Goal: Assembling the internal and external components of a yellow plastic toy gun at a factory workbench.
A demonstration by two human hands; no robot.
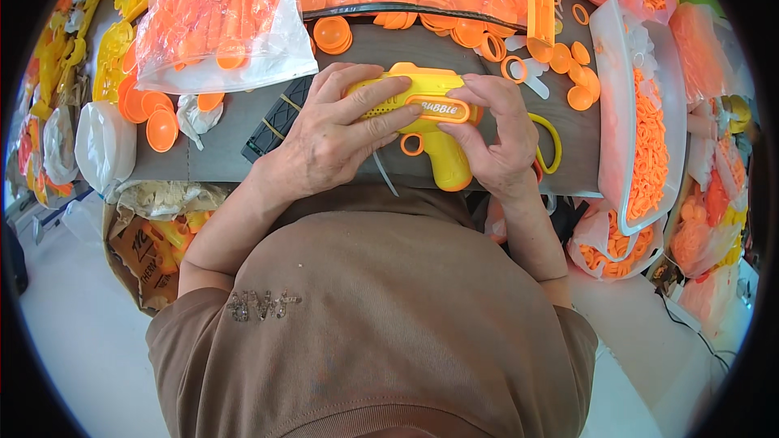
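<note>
Between my two hands is a yellow toy bubble gun (448, 150) with an orange oval plate (445, 110) on its side and an orange trigger ring (412, 143) below. My left hand (337, 126) wraps the front end, its fingers lying across the top and side. My right hand (499, 130) pinches the rear, with the thumb against the oval plate's end and fingers over the top. The grip of the gun points down toward my body. Beneath the left hand a thin pale strip (385, 172) hangs. What my left palm covers is hidden.
Bags of orange parts (219, 8) lie along the table's far side. Loose orange caps (162, 128) are at left, more discs (580, 85) at right. A white bin (621, 154) holds small orange rings. Yellow-handled scissors (553, 146) and a black ridged piece (272, 126) flank my hands.
</note>
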